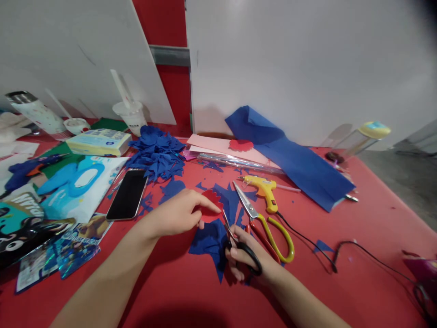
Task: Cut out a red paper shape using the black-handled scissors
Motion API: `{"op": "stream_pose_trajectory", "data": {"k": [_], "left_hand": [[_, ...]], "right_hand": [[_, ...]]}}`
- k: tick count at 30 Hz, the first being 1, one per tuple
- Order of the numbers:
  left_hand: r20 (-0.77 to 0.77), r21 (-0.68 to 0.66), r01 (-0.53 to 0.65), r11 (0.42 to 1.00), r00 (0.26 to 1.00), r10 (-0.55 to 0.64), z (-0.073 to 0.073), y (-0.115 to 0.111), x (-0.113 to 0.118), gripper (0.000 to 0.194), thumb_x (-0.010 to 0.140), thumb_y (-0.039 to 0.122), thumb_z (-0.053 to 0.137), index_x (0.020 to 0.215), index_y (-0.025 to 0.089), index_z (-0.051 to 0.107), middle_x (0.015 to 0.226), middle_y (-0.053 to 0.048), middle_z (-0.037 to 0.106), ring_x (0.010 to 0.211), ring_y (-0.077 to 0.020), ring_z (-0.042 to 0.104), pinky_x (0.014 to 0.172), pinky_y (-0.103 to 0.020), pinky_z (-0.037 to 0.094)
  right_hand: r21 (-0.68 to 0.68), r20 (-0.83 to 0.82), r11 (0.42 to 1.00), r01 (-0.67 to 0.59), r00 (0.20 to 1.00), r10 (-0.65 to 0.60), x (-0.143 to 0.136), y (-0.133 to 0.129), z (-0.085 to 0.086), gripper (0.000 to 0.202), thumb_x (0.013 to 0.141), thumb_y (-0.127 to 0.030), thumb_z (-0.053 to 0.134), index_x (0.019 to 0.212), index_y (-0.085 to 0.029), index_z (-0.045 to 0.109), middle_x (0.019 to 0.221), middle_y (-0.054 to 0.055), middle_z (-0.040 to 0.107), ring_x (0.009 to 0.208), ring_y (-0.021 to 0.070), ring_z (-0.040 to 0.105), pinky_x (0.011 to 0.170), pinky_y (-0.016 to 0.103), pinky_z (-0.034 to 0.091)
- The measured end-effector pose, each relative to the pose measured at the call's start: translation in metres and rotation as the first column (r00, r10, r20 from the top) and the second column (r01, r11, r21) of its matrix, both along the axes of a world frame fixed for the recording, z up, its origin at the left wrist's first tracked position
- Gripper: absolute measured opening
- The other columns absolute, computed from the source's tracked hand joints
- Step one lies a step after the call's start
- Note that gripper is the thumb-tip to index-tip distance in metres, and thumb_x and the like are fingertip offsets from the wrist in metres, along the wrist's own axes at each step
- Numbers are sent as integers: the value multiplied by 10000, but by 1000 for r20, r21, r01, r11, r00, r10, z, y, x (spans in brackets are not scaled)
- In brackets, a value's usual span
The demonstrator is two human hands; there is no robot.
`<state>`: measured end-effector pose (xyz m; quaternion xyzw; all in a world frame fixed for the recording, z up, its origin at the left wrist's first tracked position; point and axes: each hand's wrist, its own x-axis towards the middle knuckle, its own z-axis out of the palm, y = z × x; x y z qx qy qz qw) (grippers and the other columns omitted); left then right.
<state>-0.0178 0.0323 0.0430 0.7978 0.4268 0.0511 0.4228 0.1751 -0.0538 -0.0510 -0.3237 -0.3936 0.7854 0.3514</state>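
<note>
My left hand [179, 212] pinches a small red piece of paper [212, 201] with a scalloped edge, its index finger stretched over the top. In my right hand [247, 253] is a pair of small black-handled scissors [251, 257]. Their blades point up and left and meet the right edge of the red paper. Beneath both hands lies a crumpled blue paper scrap [209, 239], with more blue offcuts around it. Large shears [269, 239] with yellow and red handles rest just right of the scissors.
A yellow glue gun [264, 189] trails a black cord to the right. Behind lie a long blue sheet [293, 157], a pink sheet [218, 146] and a blue scrap pile [157, 152]. Leftward are a phone [127, 195], a wipes pack [78, 182] and a plastic cup [131, 116].
</note>
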Motion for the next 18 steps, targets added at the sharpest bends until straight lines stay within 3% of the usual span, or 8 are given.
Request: {"op": "stream_pose_trajectory", "data": {"k": [18], "left_hand": [[22,-21,-6,1000,1000,7,-4,1,-1,564,600,22,348,1023,208,672,649,9,683,616,-114,641,622,-198,463]], "right_hand": [[-26,-35,999,25,999,-26,-2,-1,0,433,694,-472,667,782,-211,334,526,-103,481,265,24,391,267,127,238]]}}
